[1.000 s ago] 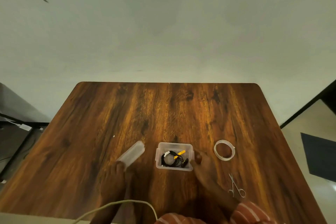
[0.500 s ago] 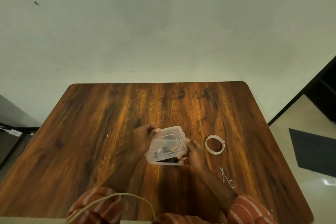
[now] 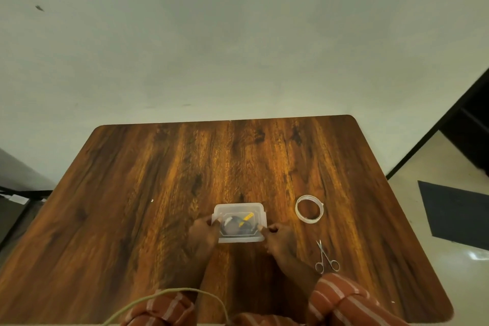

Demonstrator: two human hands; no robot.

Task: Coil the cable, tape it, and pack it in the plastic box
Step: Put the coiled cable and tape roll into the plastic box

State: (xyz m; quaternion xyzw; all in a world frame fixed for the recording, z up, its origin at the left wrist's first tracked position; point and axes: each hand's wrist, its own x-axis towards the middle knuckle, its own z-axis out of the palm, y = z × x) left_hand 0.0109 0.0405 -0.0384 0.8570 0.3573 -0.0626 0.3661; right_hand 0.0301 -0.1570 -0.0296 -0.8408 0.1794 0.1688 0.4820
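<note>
A small clear plastic box rests on the wooden table near its front middle, with its clear lid lying flat on top. Through the lid I make out the coiled black cable with a yellow tag. My left hand grips the box's left edge, thumb on the lid. My right hand grips the right edge in the same way.
A roll of clear tape lies to the right of the box. Small metal scissors lie nearer me, right of my right hand. A pale cord arcs across the bottom of the view above my striped sleeves.
One second ago the lid was in my left hand beside the open box. It was then brought over the box, and now sits flat on it with both hands at its sides.
</note>
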